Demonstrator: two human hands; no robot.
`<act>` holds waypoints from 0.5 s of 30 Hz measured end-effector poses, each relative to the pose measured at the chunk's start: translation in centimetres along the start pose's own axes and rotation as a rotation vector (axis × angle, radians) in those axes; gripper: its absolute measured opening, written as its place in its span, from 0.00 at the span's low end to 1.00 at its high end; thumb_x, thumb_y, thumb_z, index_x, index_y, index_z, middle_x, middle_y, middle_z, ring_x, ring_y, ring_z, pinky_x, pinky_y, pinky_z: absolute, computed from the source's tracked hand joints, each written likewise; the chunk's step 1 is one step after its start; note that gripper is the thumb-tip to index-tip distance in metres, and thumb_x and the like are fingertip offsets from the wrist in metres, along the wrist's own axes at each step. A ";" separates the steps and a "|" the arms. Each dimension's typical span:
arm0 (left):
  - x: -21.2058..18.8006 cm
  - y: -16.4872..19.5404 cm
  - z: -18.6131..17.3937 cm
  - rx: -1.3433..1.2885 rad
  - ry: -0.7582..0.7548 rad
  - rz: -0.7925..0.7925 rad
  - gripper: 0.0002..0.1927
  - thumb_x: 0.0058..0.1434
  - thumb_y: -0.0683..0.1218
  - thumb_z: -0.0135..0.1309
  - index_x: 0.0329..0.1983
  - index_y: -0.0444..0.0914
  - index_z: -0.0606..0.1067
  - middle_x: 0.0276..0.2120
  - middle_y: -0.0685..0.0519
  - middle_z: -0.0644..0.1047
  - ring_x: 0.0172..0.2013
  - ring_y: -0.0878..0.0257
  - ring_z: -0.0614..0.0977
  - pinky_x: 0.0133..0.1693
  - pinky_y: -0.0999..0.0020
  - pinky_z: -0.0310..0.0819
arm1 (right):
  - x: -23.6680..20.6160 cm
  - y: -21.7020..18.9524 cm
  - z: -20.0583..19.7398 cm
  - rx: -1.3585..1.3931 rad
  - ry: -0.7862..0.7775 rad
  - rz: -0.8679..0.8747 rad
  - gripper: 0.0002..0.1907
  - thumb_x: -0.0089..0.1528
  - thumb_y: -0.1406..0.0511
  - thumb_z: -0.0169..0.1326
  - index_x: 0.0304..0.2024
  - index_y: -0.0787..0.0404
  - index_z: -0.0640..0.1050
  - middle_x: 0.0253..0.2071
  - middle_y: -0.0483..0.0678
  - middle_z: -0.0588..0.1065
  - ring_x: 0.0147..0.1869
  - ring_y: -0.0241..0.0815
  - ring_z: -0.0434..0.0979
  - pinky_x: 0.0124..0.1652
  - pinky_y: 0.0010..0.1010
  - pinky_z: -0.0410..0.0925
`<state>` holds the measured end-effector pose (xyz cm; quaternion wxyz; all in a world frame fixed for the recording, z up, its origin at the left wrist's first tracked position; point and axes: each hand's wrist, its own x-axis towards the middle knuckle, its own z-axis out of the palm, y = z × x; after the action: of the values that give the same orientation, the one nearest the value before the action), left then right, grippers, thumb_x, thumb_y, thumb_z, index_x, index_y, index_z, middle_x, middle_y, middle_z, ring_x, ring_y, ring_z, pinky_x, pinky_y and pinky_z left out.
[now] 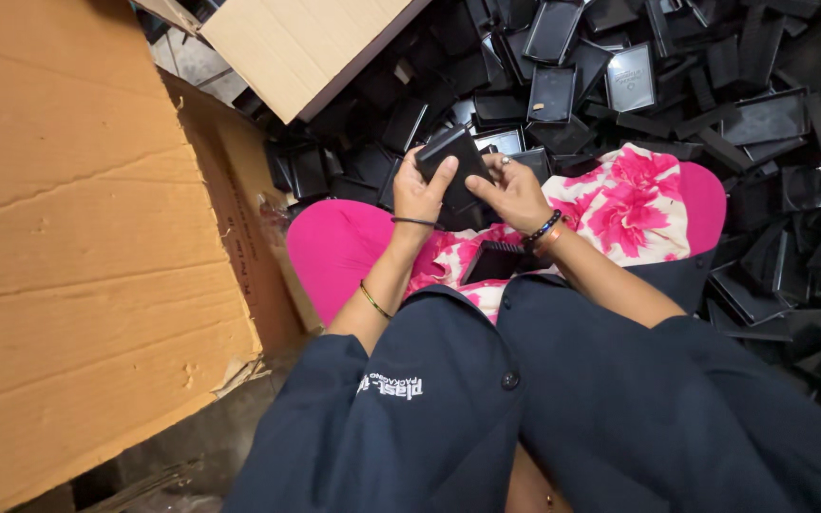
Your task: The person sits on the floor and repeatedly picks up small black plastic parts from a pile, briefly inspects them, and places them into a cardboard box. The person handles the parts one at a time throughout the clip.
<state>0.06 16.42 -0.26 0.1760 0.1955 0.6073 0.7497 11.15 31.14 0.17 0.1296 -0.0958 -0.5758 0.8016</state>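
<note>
The person sits with a small black plastic box (452,161) held up in front of them, over their knees. All the other places here are told from this box.

The left hand (420,193) grips the box from its left side. The thumb lies flat on the top face and the other fingers wrap behind, so the box cannot slip. The right hand (512,193) is on the box's right side. Its fingers curl in against the lower edge, and they seem to be pinching or pressing there. How tight that pinch is cannot be told. Two hands on one small box keeps it steady and tilted up toward the eyes, which makes it easy to look at.

Just below the box, a second flat black piece (493,260) lies on the pink flowered cloth (634,204) over the lap. It rests there loose, near enough to pick up without stretching.

Behind the box and to its right is a big heap of black trays (715,104), all jumbled. They lie close, in easy reach of the person sitting by them.

To the left of the box stands a large brown cardboard box (78,237), with its flap (296,47) open up above.
</note>
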 end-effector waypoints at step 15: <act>13.2 9.2 -3.7 1.168 0.348 0.650 0.17 0.67 0.43 0.60 0.56 0.29 0.75 0.53 0.39 0.76 0.54 0.48 0.77 0.58 0.57 0.71 | 2.8 -4.0 -7.5 -0.862 0.298 -0.329 0.16 0.65 0.69 0.63 0.54 0.69 0.77 0.51 0.59 0.78 0.55 0.52 0.82 0.54 0.37 0.74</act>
<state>-13.42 18.02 9.09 -0.2918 0.3074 0.8416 0.3348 11.16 39.98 1.51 0.2841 -0.1621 -0.8382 0.4364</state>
